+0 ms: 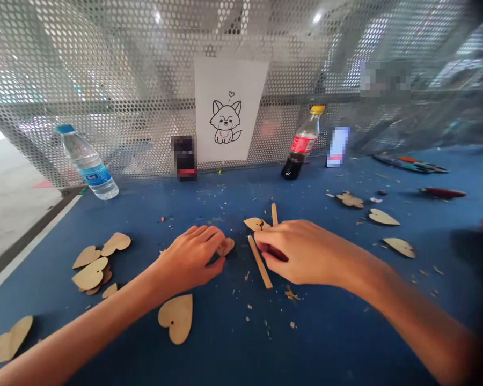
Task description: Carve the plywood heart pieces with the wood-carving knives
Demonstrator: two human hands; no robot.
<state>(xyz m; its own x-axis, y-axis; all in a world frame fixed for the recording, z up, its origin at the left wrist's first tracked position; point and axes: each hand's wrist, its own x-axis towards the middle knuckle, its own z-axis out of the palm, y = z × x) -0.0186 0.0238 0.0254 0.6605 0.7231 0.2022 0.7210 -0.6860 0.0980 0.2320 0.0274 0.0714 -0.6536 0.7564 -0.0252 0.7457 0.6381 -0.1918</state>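
Observation:
My left hand (193, 254) lies on the blue table (326, 332) with its fingers curled over a small wooden heart piece (226, 246), pinching it at the fingertips. My right hand (298, 252) is closed, fingers tucked under; its fingertips are at the top end of a wooden stick (260, 262) that lies slanted on the table. What the right fingers hold is hidden. A second stick (274, 213) and another wooden piece (254, 223) lie just beyond the right hand. A larger wooden heart (177, 317) lies near my left forearm.
A pile of wooden hearts (94, 262) lies at the left, one more (8, 340) at the near left edge. More cut-outs (382, 217) lie at the right. A water bottle (87, 162), a cola bottle (301, 147) and a fox drawing (227, 110) stand by the perforated metal wall. Wood chips are scattered about.

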